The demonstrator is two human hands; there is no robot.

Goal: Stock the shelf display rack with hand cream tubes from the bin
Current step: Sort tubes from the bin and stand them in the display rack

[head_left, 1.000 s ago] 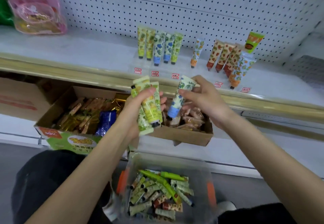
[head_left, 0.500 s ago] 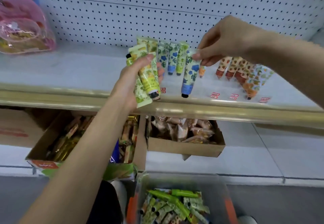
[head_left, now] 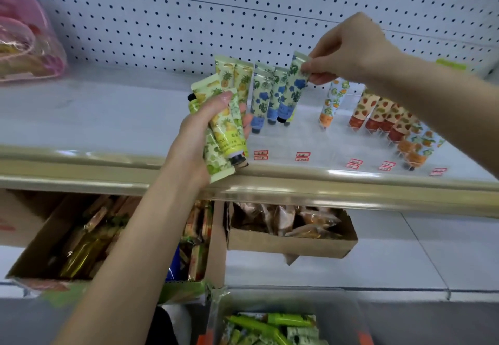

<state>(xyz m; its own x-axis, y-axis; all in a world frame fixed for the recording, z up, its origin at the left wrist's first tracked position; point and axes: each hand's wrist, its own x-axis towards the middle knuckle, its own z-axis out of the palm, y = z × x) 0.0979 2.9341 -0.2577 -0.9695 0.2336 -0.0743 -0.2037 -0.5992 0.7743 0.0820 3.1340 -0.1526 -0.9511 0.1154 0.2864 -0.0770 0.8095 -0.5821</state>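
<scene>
- The right hand [head_left: 348,50] is seen pinching the crimped top of a blue-flower tube [head_left: 295,82] between thumb and fingertips, with the other fingers curled.
- That tube is held cap-down in the clear rack [head_left: 310,139], just beside two matching tubes [head_left: 263,96].
- The left hand [head_left: 199,134] is wrapped round a bundle of yellow-green tubes [head_left: 229,134], held over the shelf's gold front edge [head_left: 324,182].
- Writing is printed on the front tube of the bundle, but it is too blurred to be read.
- Red price labels [head_left: 302,156] are stuck along the rack's front, and their text cannot be made out.
- Pineapple tubes [head_left: 235,74] are stood left of the blue row, and a gap is left before the lone orange tube [head_left: 333,98] and the strawberry tubes [head_left: 378,112].
- The bin [head_left: 337,315] is found at the bottom edge of the view, with loose tubes [head_left: 270,325] piled inside.
</scene>
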